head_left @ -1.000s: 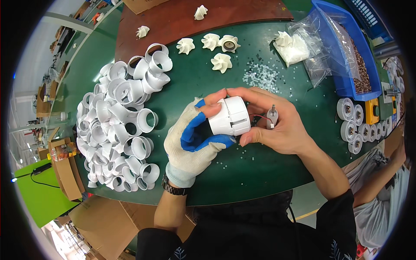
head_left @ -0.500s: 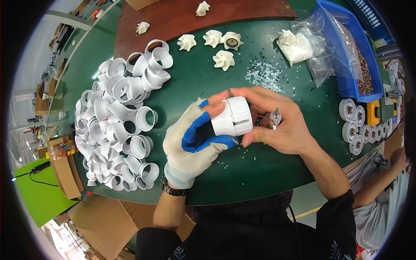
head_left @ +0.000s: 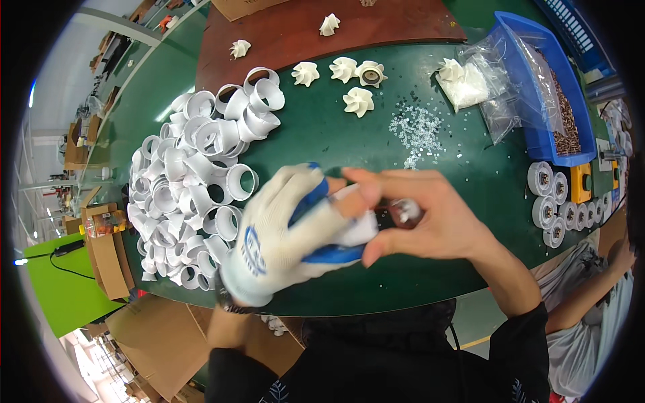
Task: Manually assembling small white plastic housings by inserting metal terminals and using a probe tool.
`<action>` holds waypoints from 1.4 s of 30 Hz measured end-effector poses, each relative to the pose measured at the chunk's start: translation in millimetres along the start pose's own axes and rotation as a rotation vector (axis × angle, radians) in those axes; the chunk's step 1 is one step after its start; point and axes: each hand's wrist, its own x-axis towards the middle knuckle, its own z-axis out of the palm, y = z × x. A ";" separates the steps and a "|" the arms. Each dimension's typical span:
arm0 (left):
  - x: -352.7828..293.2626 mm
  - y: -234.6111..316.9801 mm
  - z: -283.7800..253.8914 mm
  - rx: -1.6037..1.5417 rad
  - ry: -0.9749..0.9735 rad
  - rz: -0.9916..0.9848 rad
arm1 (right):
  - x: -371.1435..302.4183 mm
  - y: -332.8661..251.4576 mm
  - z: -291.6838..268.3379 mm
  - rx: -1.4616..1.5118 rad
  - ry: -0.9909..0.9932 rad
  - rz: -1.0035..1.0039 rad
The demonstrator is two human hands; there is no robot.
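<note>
Your L hand (head_left: 282,225), in a white glove w/ blue palm, is wrapped round the white cylinder (head_left: 359,230); you've got it mid-air over the near part of the green table (head_left: 316,148), approx. centre. Most of the cyl. is hidden by your fingers & blurred, so no detail to tell there. Your bare R hand (head_left: 437,215) is curled round a small silver part (head_left: 406,211), also blurry, just right of the cyl., w/ your R thumb up against the cyl.'s lower edge.

On your L: big heap of white rings (head_left: 195,161), its near-side edge just by your glove. Beyond your hands, 4 cream impellers (head_left: 359,101) sit on the table, one w/ its ringed hub facing up; 2 more on the brown board (head_left: 403,30) at the far side. R of those, a scatter of tiny washers (head_left: 416,127), then a clear bag (head_left: 463,91) of white stuff w/ an impeller on top. Next to it, a blue bin (head_left: 571,160) w/ lots of small copper-coloured pcs & some plastic film. Below the bin, round white units (head_left: 541,178) beside a yellow block (head_left: 581,183). Far R, another person's arm (head_left: 594,292).
</note>
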 end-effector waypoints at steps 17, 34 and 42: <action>-43.7 -376.3 -183.6 0.548 -0.149 -1.025 | 7.1 -143.5 25.0 0.342 0.124 -0.088; -3.7 4.4 48.2 0.101 -0.199 -0.214 | 0.2 -4.5 -31.0 0.567 0.547 0.220; 18.1 3.5 62.0 0.257 -0.374 -0.183 | -7.8 19.2 -35.7 0.350 0.435 0.206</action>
